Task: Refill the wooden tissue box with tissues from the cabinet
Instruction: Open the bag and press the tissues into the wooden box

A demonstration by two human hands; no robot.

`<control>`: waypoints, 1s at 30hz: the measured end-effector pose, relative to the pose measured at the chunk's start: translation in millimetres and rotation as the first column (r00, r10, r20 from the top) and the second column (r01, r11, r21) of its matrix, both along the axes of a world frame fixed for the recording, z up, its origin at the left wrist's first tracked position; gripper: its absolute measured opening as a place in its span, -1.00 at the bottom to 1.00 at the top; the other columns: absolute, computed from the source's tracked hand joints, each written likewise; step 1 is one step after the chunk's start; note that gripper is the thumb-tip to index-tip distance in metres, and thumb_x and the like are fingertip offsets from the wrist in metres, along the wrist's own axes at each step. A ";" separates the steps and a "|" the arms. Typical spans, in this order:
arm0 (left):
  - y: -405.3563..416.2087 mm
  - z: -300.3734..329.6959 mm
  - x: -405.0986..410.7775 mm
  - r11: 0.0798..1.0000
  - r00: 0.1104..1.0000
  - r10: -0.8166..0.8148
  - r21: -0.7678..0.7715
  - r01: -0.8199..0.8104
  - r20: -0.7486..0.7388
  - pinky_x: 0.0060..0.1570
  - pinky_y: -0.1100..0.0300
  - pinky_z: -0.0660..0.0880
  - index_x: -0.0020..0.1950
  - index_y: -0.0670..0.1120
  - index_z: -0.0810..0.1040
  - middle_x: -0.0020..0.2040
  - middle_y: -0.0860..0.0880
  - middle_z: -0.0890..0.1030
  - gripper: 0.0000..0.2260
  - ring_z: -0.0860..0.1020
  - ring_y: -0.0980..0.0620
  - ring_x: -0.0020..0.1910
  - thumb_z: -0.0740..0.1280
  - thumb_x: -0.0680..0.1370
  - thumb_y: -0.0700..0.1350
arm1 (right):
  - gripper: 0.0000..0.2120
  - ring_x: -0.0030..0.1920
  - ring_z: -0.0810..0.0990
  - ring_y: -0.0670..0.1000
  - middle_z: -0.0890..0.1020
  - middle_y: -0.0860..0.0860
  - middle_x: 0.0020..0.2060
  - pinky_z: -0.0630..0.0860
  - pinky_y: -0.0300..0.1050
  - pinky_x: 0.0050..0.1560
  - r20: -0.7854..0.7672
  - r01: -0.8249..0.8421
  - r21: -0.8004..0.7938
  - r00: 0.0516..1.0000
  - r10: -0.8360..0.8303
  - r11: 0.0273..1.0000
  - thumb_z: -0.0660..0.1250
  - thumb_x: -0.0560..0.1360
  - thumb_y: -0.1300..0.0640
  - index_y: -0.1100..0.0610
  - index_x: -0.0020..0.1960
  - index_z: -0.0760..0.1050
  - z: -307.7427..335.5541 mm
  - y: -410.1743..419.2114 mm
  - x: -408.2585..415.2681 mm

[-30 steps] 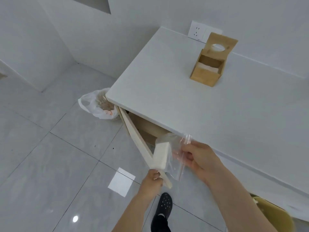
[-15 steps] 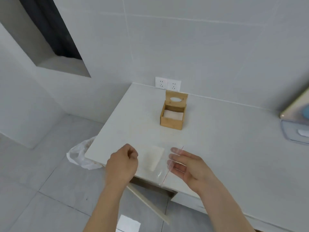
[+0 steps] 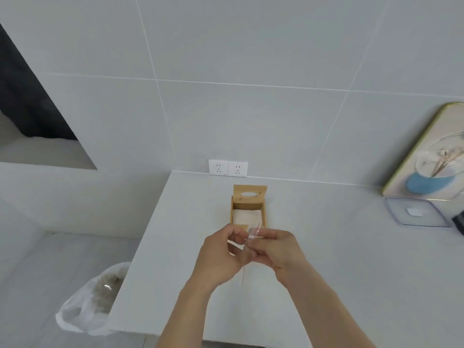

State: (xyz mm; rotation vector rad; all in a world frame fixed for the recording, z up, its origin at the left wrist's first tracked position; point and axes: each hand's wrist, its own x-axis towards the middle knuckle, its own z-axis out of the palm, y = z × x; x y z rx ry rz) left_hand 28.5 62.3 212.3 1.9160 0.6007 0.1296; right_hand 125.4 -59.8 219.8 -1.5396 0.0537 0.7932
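The wooden tissue box [image 3: 236,204] stands on the white countertop [image 3: 351,277] near the wall. Its lid [image 3: 249,194] is tipped up, and white tissues [image 3: 247,216] lie inside. Just in front of the box, my left hand [image 3: 221,257] and my right hand [image 3: 278,249] meet above the counter. Both pinch a clear plastic wrapper [image 3: 254,231] between their fingertips, and a thin edge of it hangs down between my wrists. My hands hide whatever the wrapper holds.
A double wall socket [image 3: 228,168] sits behind the box. A framed picture [image 3: 426,156] leans on the wall at the right, with a clear tray [image 3: 416,214] in front of it. A bin with a white bag [image 3: 88,305] stands on the floor left of the counter.
My view rose from the open cabinet door to the countertop. Both hands moved forward from the counter's front edge to just before the box and came together on the wrapper.
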 end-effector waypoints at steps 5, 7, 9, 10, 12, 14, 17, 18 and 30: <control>43.1 -0.5 17.4 0.998 0.997 -0.055 0.028 0.056 -0.051 -0.28 0.33 0.55 -0.08 0.17 0.64 -0.11 0.18 0.70 -0.80 0.68 0.24 -0.27 0.57 0.35 0.03 | -0.86 -0.34 0.68 0.16 0.70 0.34 -0.23 0.70 -0.06 -0.27 0.042 0.078 -0.077 0.996 -0.075 0.994 0.49 0.35 0.43 0.39 -0.10 0.64 3.0 39.6 5.4; 57.6 -4.8 23.8 0.997 0.995 -0.075 -0.003 0.075 -0.063 -0.16 0.21 0.64 -0.08 0.17 0.66 -0.10 0.17 0.71 -0.81 0.69 0.22 -0.23 0.57 0.37 0.00 | -0.85 -0.30 0.72 0.19 0.72 0.34 -0.19 0.69 -0.09 -0.30 0.019 0.119 -0.063 0.993 -0.118 0.991 0.53 0.35 0.40 0.34 -0.08 0.65 -0.6 49.3 7.9; 68.0 -8.3 27.7 0.998 0.996 -0.065 -0.025 0.064 -0.053 -0.07 0.12 0.67 -0.09 0.18 0.67 -0.10 0.15 0.72 -0.84 0.71 0.21 -0.21 0.56 0.38 -0.01 | -0.82 -0.21 0.75 0.19 0.73 0.31 -0.16 0.70 -0.06 -0.21 -0.022 0.117 -0.007 0.993 -0.118 0.993 0.53 0.38 0.36 0.32 -0.03 0.65 -3.9 55.4 9.2; 71.7 -9.0 29.5 0.998 0.998 -0.050 -0.035 0.049 -0.041 -0.06 0.11 0.68 -0.10 0.18 0.67 -0.11 0.15 0.72 -0.86 0.71 0.22 -0.22 0.55 0.39 0.00 | -0.79 -0.15 0.75 0.19 0.73 0.29 -0.12 0.69 -0.01 -0.11 -0.047 0.105 0.027 0.994 -0.104 0.994 0.51 0.39 0.35 0.31 0.02 0.63 -4.8 58.0 9.7; 76.1 -9.2 33.6 0.997 0.999 -0.031 -0.071 0.029 -0.023 -0.06 0.10 0.69 -0.11 0.19 0.69 -0.13 0.15 0.74 -0.88 0.71 0.21 -0.22 0.55 0.40 0.01 | -0.71 -0.08 0.74 0.19 0.73 0.25 -0.07 0.65 0.08 0.05 -0.079 0.084 0.066 0.994 -0.079 0.994 0.49 0.39 0.37 0.30 0.10 0.59 -5.3 61.4 11.8; 79.3 -9.4 39.3 0.993 0.999 -0.033 -0.112 0.030 -0.021 -0.05 0.07 0.69 -0.11 0.18 0.71 -0.12 0.13 0.75 -0.86 0.73 0.17 -0.21 0.57 0.40 -0.03 | -0.67 -0.10 0.75 0.18 0.74 0.24 -0.09 0.66 0.07 0.03 -0.086 0.090 0.049 0.993 -0.086 0.995 0.47 0.35 0.40 0.29 0.10 0.58 -5.0 63.6 19.0; 79.2 -9.3 45.4 0.981 0.998 -0.046 -0.189 0.039 -0.033 0.01 0.07 0.69 -0.04 0.18 0.74 -0.08 0.11 0.76 -0.80 0.74 0.12 -0.17 0.59 0.40 -0.07 | -0.69 -0.15 0.76 0.17 0.75 0.26 -0.15 0.69 0.00 -0.08 -0.128 0.117 0.019 0.985 -0.114 0.993 0.48 0.36 0.44 0.30 0.08 0.57 -2.9 61.7 32.8; 77.0 -8.4 46.5 0.978 0.998 -0.061 -0.202 0.054 -0.032 0.02 0.09 0.68 0.00 0.18 0.74 -0.05 0.12 0.76 -0.78 0.74 0.12 -0.15 0.59 0.39 -0.04 | -0.70 -0.17 0.76 0.17 0.75 0.26 -0.17 0.69 -0.02 -0.11 -0.128 0.124 0.014 0.984 -0.121 0.992 0.49 0.37 0.42 0.30 0.08 0.57 -2.7 59.4 36.7; 55.9 3.0 67.7 0.914 0.995 -0.070 -0.405 0.035 -0.072 -0.12 0.23 0.66 -0.01 0.07 0.79 -0.10 -0.04 0.80 -0.80 0.76 0.03 -0.06 0.50 0.50 -0.22 | -0.65 -0.16 0.75 0.15 0.75 0.24 -0.14 0.65 -0.15 -0.23 -0.188 0.054 0.140 0.982 -0.027 0.989 0.58 0.35 0.30 0.29 0.10 0.61 -11.4 33.0 63.1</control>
